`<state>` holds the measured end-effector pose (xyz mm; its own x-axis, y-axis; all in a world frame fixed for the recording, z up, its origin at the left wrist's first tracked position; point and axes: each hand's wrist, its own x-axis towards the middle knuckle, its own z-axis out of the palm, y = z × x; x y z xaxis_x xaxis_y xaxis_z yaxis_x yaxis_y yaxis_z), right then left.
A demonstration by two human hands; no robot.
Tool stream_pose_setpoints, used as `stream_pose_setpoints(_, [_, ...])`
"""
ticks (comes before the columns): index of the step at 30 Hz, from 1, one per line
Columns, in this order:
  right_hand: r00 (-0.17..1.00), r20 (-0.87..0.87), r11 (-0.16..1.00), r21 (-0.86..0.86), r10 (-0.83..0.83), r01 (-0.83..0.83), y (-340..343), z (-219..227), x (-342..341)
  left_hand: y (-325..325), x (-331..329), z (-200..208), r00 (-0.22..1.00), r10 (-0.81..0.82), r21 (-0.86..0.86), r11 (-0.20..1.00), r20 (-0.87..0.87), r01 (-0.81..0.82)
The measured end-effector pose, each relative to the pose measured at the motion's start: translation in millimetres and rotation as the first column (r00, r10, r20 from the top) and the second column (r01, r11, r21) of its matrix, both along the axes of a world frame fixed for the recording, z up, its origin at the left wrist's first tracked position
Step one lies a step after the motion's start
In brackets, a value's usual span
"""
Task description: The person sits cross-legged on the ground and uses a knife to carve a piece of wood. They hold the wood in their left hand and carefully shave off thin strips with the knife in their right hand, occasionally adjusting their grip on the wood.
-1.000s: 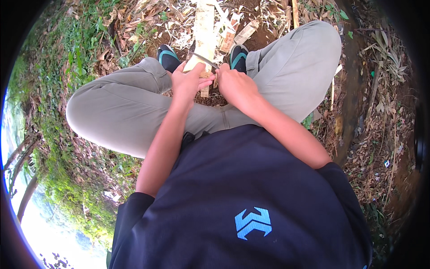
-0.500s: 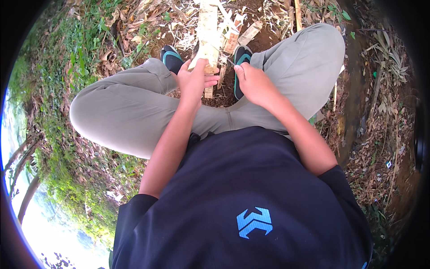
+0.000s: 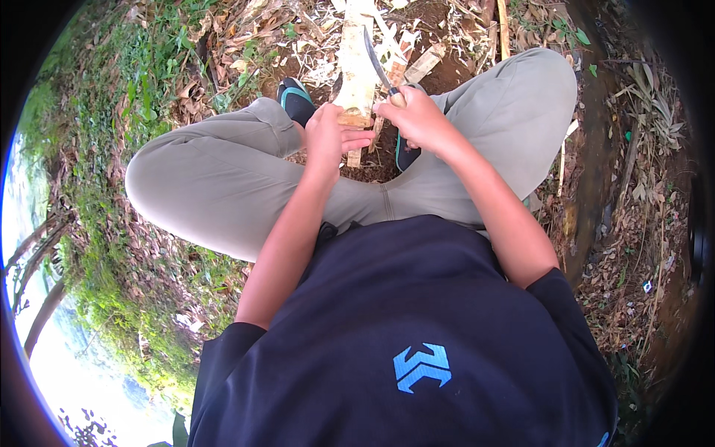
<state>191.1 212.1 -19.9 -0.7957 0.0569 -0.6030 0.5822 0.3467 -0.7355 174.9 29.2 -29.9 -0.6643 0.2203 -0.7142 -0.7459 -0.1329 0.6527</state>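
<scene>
Knife (image 3: 378, 71), curved and light-handled, in right hand (image 3: 418, 119), with left hand (image 3: 325, 134) around near end of pale board (image 3: 353, 78).

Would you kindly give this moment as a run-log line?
left hand: at wooden plank, near end | right hand: holding curved-blade knife, overlapping plank in view, contact unclear | nearby: wood shavings

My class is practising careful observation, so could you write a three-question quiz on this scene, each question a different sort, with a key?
1. Which hand holds the curved knife?
2. True or false: the left hand is at the end of the pale plank nearest the wearer.
3. The trousers are: A) bright red, B) greyish, C) deep blue.

Key: 1. The right hand. 2. True. 3. B.
</scene>
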Motion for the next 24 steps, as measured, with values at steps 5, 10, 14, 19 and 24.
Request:
stream_pose_setpoints(5, [0.99,0.059,0.979,-0.15,-0.131,0.139,2,-5,-13,-2,0,0,1.0,0.002,-0.033,0.999,-0.025,-0.002])
stream_pose_setpoints(10, [0.999,0.022,0.999,-0.034,0.041,-0.04,9,-11,-30,0,1,5,0.999,0.052,-0.024,0.998,-0.003,-0.052])
stream_pose_setpoints(14, [0.992,0.051,0.985,-0.13,0.119,-0.111,5,0,-36,-4,-1,2,0.998,0.056,0.018,0.998,-0.004,-0.056])
stream_pose_setpoints(19, [0.985,0.076,0.976,-0.165,0.154,-0.14,8,-2,-31,-3,-1,3,0.999,0.004,-0.003,1.0,-0.032,-0.004])
stream_pose_setpoints(24, [0.992,0.045,0.966,-0.235,0.12,-0.106,7,4,-21,-2,-2,1,1.0,-0.005,-0.007,1.0,-0.024,0.005])
